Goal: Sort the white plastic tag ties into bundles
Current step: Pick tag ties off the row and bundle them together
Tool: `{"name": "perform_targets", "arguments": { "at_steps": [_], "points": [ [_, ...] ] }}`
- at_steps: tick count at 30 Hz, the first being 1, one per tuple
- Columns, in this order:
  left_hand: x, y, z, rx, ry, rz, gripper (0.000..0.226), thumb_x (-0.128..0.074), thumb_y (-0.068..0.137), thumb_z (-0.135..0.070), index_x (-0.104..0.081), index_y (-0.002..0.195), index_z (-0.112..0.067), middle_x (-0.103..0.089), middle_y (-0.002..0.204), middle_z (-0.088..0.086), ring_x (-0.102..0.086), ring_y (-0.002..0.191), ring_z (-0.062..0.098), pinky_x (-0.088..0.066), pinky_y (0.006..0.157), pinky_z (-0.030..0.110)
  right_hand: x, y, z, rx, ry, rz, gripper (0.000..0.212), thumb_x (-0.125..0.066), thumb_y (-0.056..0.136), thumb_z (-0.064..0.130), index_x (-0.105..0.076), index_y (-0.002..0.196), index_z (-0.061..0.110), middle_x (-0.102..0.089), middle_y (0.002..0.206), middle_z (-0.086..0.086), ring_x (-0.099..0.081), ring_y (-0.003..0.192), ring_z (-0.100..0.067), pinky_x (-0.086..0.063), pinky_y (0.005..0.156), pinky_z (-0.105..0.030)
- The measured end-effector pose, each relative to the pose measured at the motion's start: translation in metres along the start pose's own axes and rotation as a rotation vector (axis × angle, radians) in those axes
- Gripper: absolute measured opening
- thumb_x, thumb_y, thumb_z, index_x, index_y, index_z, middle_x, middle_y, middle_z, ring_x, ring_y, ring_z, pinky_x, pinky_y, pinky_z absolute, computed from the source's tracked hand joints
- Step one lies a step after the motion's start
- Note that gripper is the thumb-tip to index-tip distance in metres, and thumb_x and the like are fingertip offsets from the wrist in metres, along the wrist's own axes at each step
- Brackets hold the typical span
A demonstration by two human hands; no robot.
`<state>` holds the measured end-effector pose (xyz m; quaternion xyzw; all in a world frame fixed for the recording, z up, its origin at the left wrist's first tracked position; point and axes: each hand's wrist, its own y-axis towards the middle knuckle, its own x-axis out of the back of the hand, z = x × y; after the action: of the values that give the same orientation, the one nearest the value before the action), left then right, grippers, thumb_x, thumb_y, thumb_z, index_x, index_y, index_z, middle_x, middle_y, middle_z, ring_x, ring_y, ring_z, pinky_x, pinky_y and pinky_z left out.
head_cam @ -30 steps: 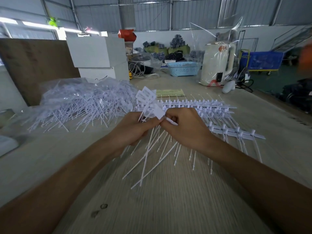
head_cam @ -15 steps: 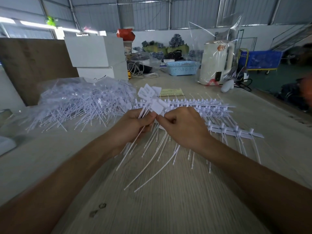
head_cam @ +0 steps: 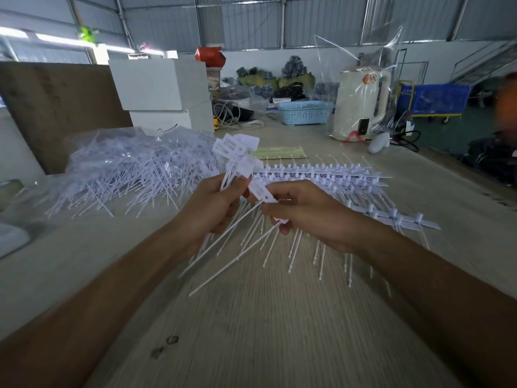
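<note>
- Tag ties of white plastic, a small bundle (head_cam: 237, 161), stand fanned up out of the left hand (head_cam: 208, 208); each has a flat rectangular tag head at the top and a thin stiff tail that slants down below the fist toward the tabletop (head_cam: 279, 331).
- Left hand's fingers curl round the bundle's stems, just under the tag heads.
- Right hand (head_cam: 305, 214) sits just beside the left, almost touching it; its thumb and fingers pinch a single tie (head_cam: 261, 191) by the flat tag, with the long tail running down and to the left past the left wrist.
- Beyond the right hand lies a row of sorted ties (head_cam: 330, 177), heads lined up in neat overlapping ranks, ridged like a comb, tails pointing back toward the person and showing under the right wrist.
- Beyond and to the left of the left hand, a loose heap of ties (head_cam: 131, 172) lies tangled, partly inside crinkled clear plastic wrap.
- Pale wood-grain laminate covers the tabletop, with fine streaks and two small dark marks near the left forearm.
- Far past both hands stand stacked white boxes (head_cam: 159, 91), a light blue perforated basket (head_cam: 303, 112) and a cream-coloured kettle (head_cam: 361, 105) under a clear plastic bag.
</note>
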<state>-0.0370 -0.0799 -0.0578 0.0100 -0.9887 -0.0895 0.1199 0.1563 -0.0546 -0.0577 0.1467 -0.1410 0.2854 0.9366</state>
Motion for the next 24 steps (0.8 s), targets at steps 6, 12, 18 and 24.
{"name": "perform_targets", "arguments": {
  "at_steps": [6, 12, 18, 24],
  "points": [
    [-0.001, -0.003, -0.003, -0.071, 0.036, 0.03, 0.037, -0.063, 0.095, -0.044, -0.059, 0.06, -0.031, -0.035, 0.051, -0.008, -0.027, 0.042, 0.007, -0.022, 0.042, 0.019, -0.005, -0.002, 0.002, 0.007, 0.081, 0.012, 0.034, -0.073, 0.089, 0.01, -0.057, 0.119, 0.007, -0.076, 0.088, -0.009, -0.064, 0.077, -0.019, -0.047, 0.059, -0.026],
    [-0.007, -0.002, 0.0, -0.133, 0.15, -0.039, 0.045, -0.062, 0.098, -0.03, -0.059, 0.053, -0.029, -0.04, 0.045, -0.012, -0.034, 0.039, 0.004, -0.026, 0.039, 0.015, -0.008, -0.002, 0.002, 0.033, -0.112, -0.117, 0.024, -0.073, 0.091, 0.02, -0.056, 0.106, 0.012, -0.076, 0.075, -0.007, -0.072, 0.067, -0.024, -0.052, 0.05, -0.03],
    [-0.004, -0.003, -0.002, -0.09, 0.124, -0.04, 0.048, -0.061, 0.099, -0.032, -0.056, 0.052, -0.026, -0.038, 0.045, -0.008, -0.029, 0.039, 0.008, -0.024, 0.04, 0.02, -0.024, -0.003, 0.003, 0.261, -0.606, -0.29, 0.029, -0.07, 0.092, 0.028, -0.049, 0.113, 0.023, -0.071, 0.064, 0.003, -0.061, 0.052, -0.01, -0.046, 0.058, -0.027],
    [-0.004, -0.001, 0.0, 0.002, 0.042, -0.069, 0.047, -0.063, 0.097, -0.031, -0.048, 0.053, -0.023, -0.033, 0.045, -0.002, -0.023, 0.037, 0.011, -0.017, 0.04, 0.018, -0.029, -0.007, 0.007, 0.413, -0.821, -0.316, 0.039, -0.067, 0.094, 0.024, -0.044, 0.125, 0.02, -0.046, 0.053, 0.009, -0.037, 0.045, -0.011, -0.034, 0.051, -0.031]
  ]
}}
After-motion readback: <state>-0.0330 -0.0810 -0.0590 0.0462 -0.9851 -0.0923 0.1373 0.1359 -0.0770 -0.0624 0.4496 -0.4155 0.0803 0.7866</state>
